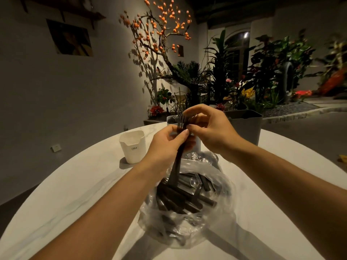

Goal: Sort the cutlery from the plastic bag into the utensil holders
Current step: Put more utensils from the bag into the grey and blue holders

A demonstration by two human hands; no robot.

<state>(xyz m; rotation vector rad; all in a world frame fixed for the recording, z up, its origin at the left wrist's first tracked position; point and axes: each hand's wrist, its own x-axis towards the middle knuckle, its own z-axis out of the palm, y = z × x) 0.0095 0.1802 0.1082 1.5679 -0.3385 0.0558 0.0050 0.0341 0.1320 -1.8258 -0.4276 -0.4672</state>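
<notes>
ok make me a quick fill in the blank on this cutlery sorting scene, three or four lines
1. Both hands hold dark forks above the clear plastic ____.
2. The left hand and right hand meet near the forks' ____ end.
3. The white holder printed CRBW stands on the person's ____ side.
4. Loose cutlery lies ____ the bag.

Missing words: bag; tine; left; inside

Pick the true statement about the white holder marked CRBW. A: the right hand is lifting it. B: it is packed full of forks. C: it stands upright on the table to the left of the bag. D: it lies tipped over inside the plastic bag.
C: the white holder stands upright on the table, left of the plastic bag, with neither hand on it.
</notes>
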